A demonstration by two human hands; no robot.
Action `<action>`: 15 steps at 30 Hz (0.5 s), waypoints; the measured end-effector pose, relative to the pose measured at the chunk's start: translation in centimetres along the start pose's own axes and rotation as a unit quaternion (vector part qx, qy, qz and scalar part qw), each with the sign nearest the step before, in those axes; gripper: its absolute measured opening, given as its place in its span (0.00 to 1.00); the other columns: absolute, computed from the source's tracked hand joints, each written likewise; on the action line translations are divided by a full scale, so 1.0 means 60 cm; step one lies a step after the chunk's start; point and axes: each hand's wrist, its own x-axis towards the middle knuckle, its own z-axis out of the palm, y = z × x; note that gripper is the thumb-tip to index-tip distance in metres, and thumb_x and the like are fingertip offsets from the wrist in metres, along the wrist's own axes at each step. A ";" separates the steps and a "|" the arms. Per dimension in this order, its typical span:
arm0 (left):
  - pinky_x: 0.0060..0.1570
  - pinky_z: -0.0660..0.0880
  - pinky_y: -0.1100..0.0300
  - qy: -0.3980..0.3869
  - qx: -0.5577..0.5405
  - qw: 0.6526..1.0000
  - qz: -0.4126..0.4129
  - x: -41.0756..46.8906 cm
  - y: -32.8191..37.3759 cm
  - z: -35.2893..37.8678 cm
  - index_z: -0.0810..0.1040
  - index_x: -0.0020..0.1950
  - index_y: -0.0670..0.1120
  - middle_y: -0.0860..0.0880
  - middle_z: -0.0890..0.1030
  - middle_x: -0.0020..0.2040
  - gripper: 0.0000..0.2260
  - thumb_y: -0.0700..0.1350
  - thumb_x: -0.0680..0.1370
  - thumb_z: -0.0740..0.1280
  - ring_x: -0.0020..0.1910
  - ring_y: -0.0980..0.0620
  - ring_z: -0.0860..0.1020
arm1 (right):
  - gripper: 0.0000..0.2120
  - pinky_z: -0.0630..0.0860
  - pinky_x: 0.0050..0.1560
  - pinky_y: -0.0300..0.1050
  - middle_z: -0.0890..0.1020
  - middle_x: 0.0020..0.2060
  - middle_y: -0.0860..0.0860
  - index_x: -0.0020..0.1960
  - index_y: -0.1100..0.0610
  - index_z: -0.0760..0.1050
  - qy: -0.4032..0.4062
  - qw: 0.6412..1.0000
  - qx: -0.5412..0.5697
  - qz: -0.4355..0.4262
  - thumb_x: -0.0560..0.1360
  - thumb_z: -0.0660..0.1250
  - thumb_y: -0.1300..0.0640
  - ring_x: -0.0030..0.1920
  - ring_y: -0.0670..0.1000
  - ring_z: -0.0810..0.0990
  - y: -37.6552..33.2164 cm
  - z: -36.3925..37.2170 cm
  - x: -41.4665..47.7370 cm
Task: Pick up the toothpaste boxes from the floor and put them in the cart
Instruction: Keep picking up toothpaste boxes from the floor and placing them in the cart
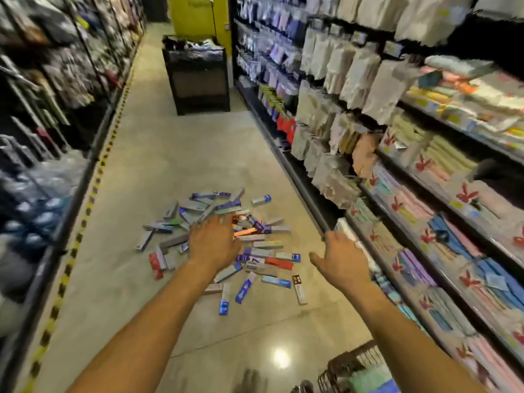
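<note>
Several toothpaste boxes [255,251], blue, grey, white and red, lie scattered in a heap on the pale aisle floor ahead of me. My left hand [214,242] stretches out over the middle of the heap, back up, fingers spread and holding nothing. Off to the heap's right, my right hand [340,260] is held out with straight, spread fingers and is empty too. A dark wire cart [344,367] shows only in part at the bottom right, with some light boxes inside it.
Shelves of packaged goods [397,165] run along the right, blurred racks [42,123] along the left with a yellow-black floor strip [93,194]. A dark display bin [198,75] stands in the aisle further on. Bare floor lies between me and the heap.
</note>
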 end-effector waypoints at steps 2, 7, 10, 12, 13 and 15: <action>0.57 0.73 0.47 -0.020 0.003 1.000 -0.014 0.020 -0.064 0.015 0.67 0.74 0.49 0.44 0.77 0.64 0.28 0.59 0.77 0.63 0.61 0.41 0.76 | 0.25 0.78 0.54 0.52 0.80 0.58 0.53 0.65 0.52 0.71 -0.017 1.000 0.015 -0.001 0.76 0.64 0.35 0.58 0.56 0.79 -0.055 0.026 0.033; 0.54 0.74 0.51 -0.064 0.010 0.997 -0.038 0.075 -0.180 0.077 0.67 0.74 0.50 0.45 0.75 0.67 0.27 0.56 0.77 0.64 0.59 0.42 0.77 | 0.23 0.75 0.46 0.49 0.80 0.55 0.51 0.63 0.50 0.70 -0.057 0.997 0.048 0.020 0.76 0.64 0.37 0.53 0.56 0.80 -0.155 0.107 0.103; 0.54 0.73 0.51 -0.104 0.019 0.993 -0.048 0.115 -0.223 0.133 0.66 0.74 0.51 0.47 0.76 0.64 0.28 0.55 0.75 0.66 0.60 0.44 0.77 | 0.25 0.77 0.48 0.50 0.80 0.56 0.51 0.66 0.50 0.69 -0.087 0.994 0.061 0.034 0.76 0.64 0.36 0.54 0.56 0.80 -0.188 0.166 0.152; 0.51 0.74 0.51 -0.132 0.030 0.989 -0.057 0.154 -0.245 0.179 0.72 0.67 0.49 0.46 0.80 0.56 0.23 0.53 0.73 0.68 0.54 0.44 0.79 | 0.27 0.77 0.48 0.50 0.79 0.57 0.52 0.68 0.51 0.68 -0.107 0.991 0.074 0.042 0.76 0.65 0.37 0.56 0.56 0.80 -0.204 0.211 0.194; 0.48 0.75 0.51 -0.150 0.041 0.986 -0.059 0.175 -0.255 0.203 0.75 0.63 0.48 0.45 0.81 0.52 0.21 0.52 0.72 0.70 0.50 0.43 0.80 | 0.27 0.76 0.48 0.50 0.79 0.57 0.52 0.68 0.51 0.67 -0.118 0.989 0.078 0.043 0.76 0.65 0.37 0.56 0.56 0.80 -0.211 0.236 0.215; 0.41 0.76 0.52 -0.173 0.061 0.981 -0.065 0.217 -0.277 0.267 0.79 0.59 0.46 0.44 0.81 0.46 0.21 0.51 0.68 0.73 0.43 0.42 0.81 | 0.27 0.76 0.48 0.50 0.79 0.57 0.51 0.67 0.51 0.68 -0.144 0.986 0.075 0.031 0.76 0.65 0.37 0.56 0.55 0.79 -0.224 0.296 0.262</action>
